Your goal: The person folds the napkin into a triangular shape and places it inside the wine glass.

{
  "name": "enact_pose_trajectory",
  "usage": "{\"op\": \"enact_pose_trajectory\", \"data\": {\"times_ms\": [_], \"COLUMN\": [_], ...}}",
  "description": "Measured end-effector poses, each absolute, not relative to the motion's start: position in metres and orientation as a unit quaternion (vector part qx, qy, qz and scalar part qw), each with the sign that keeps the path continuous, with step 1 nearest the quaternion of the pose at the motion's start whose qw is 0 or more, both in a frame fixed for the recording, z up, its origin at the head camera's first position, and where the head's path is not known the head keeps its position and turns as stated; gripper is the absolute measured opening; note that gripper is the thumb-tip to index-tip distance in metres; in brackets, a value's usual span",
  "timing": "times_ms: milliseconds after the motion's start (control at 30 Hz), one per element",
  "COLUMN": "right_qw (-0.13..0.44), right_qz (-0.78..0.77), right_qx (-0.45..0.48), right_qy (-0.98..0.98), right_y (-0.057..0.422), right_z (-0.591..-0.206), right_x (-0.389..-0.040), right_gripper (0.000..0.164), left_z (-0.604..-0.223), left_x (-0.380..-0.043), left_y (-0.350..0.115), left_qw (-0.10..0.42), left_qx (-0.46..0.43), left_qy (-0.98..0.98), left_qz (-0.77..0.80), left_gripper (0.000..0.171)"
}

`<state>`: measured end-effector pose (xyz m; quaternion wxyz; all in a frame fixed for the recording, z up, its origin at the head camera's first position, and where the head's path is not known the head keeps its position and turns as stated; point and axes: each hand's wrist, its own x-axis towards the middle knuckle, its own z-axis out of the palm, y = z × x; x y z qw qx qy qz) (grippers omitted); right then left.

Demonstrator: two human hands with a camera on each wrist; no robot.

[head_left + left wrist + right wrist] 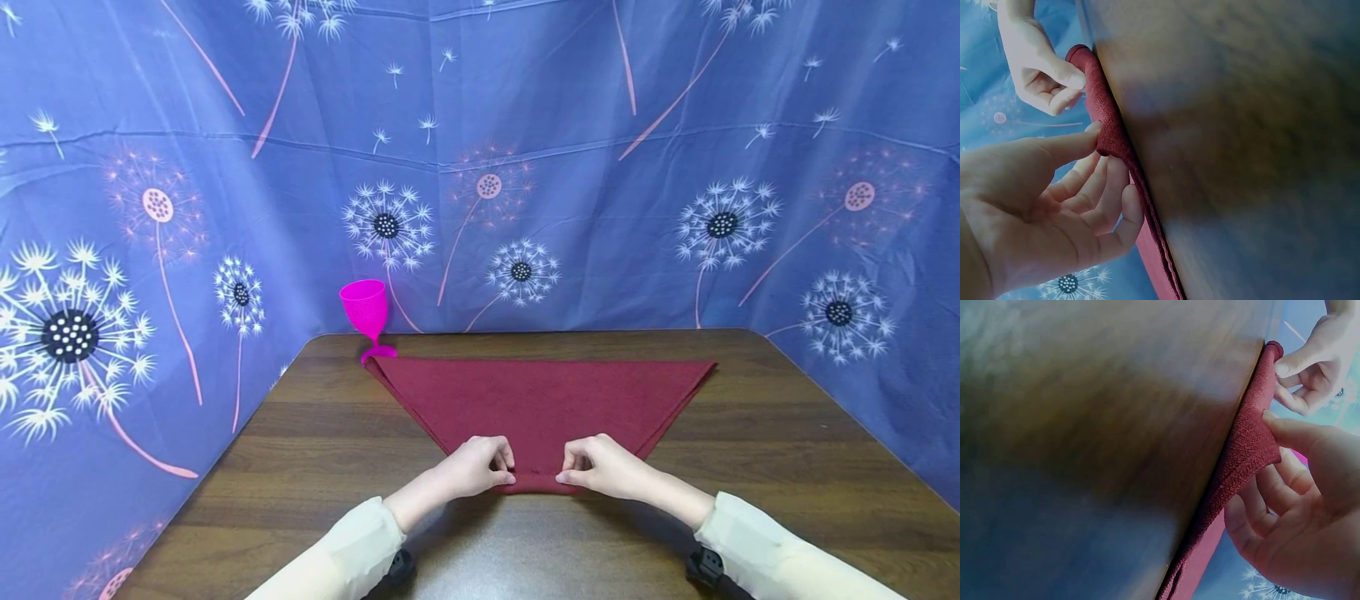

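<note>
From left to right, we first see one blue backdrop (300, 208) that runs behind and along both sides of the table, with six dark-centred flower heads printed on it in the head view. We count one table (780, 475), wood-grained and brown. At its far left stands one bright pink goblet (365, 310), upright, its foot just beside the far left corner of the cloth; we cannot tell whether the two touch.

Next come one pale left sleeve (360, 537) and, under it, one black wrist device (402, 567). The left hand (474, 467) pinches the cloth's near edge at its left end: the thumb lies on the folded strip, the other fingers curl against the far side, and no gap is left beyond the fabric's thickness.

In the middle we have one dark red cloth (536, 408), lying on the table between and beyond the two hands, wide and straight at the far edge, narrowing to a short folded edge near us.

The right hand (606, 467) pinches that same edge at its right end, its thumb and curled fingers closed about the fabric. Last, we find one second black wrist device (705, 567) and one pale right sleeve (757, 537).
</note>
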<state>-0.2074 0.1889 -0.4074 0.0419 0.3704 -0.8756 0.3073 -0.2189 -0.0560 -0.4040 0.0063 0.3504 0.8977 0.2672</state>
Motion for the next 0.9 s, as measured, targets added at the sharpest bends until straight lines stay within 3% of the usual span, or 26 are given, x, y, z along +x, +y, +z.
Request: {"op": "enact_pose_trajectory", "data": {"times_ms": [267,900], "right_qw": [0.073,0.061], "right_qz": [0.271,0.254], "right_qx": [0.391,0.438], "right_qy": [-0.877,-0.860], "right_y": [0.1930,0.1920], "right_z": [-0.4081,-0.4103], "right_x": [-0.2112,-0.2156], "right_gripper": [0.016,0.012], "left_z": [-0.4046,-0.4059], "left_x": [-0.2212,-0.2214], "left_y": [-0.0553,-0.0575], "left_qw": [0.009,-0.017], "left_qx": [0.381,0.432], "left_qy": [0.880,0.865], "left_qz": [0.283,0.256], "left_gripper": [0.013,0.014]}}
